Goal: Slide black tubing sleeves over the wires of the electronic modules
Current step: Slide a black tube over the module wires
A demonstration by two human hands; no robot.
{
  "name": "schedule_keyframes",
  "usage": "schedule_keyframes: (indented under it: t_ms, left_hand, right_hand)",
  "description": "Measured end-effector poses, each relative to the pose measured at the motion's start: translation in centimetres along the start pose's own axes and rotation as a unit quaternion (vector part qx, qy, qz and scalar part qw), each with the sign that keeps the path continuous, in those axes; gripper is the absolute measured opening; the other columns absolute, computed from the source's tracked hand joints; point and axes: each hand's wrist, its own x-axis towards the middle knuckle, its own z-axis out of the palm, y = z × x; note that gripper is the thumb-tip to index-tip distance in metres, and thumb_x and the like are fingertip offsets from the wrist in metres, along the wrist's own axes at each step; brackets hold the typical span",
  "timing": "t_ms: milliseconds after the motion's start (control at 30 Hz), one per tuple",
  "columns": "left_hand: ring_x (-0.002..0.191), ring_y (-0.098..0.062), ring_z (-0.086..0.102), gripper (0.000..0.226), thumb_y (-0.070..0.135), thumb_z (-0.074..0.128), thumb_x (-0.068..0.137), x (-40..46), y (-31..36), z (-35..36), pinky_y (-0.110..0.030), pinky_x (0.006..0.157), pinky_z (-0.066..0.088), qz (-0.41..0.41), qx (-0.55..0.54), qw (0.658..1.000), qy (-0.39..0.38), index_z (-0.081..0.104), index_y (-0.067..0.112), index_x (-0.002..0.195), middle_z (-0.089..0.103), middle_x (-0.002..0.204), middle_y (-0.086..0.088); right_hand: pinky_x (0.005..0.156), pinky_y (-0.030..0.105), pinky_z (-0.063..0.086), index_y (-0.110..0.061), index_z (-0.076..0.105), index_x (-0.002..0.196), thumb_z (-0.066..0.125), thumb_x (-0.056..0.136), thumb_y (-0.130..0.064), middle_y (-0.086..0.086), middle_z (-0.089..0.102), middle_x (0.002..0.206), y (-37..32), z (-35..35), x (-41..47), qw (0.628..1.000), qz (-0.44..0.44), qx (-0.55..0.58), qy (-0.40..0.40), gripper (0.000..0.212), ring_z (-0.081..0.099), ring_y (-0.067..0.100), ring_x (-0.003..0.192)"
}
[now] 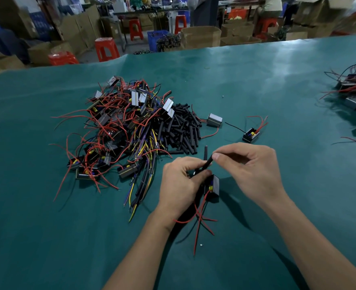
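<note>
Over the green surface (pixel 256 84), my right hand (pixel 250 164) pinches a sleeve (pixel 207 164) closed-fingered, feeding it onto wires gripped by my left hand (pixel 181 183); module (pixel 212 186) dangles below; next, push it down

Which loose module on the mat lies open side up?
The module farthest right, by the red wires: its yellow and blue parts show. The grey one beside the sleeves shows only casing.

black sleeves (pixel 181 130), red wires (pixel 200 218), teal table (pixel 256 80)
</note>
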Motion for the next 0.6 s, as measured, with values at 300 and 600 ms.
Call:
schedule_keyframes:
  t_ms: [300,600]
  left_hand:
    - [0.089,-0.005,0.066,0.013,0.017,0.081,0.077,-0.1,0.2,0.3,-0.035,0.084,0.052,0.014,0.003,1.0,-0.008,0.083,0.023,0.088,0.076,0.086,0.017]
    - [0.085,-0.008,0.068,0.016,0.025,0.078,0.077,-0.1,0.1,0.1,-0.035,0.08,0.054,0.012,0.006,1.0,-0.024,0.083,0.02,0.091,0.076,0.084,0.008]
  right_hand:
    - [0.068,0.019,0.052,-0.015,0.08,0.079,0.079,0.084,-0.001,-0.006,0.076,0.073,0.3,-0.7,0.6,0.996,0.039,0.07,-0.029,0.015,0.066,0.006,0.065]
    - [0.068,0.021,0.057,-0.013,0.077,0.096,0.07,0.093,-0.001,0.004,0.076,0.081,2.5,-0.4,1.0,0.971,0.168,0.167,-0.021,0.014,0.07,0.012,0.071]
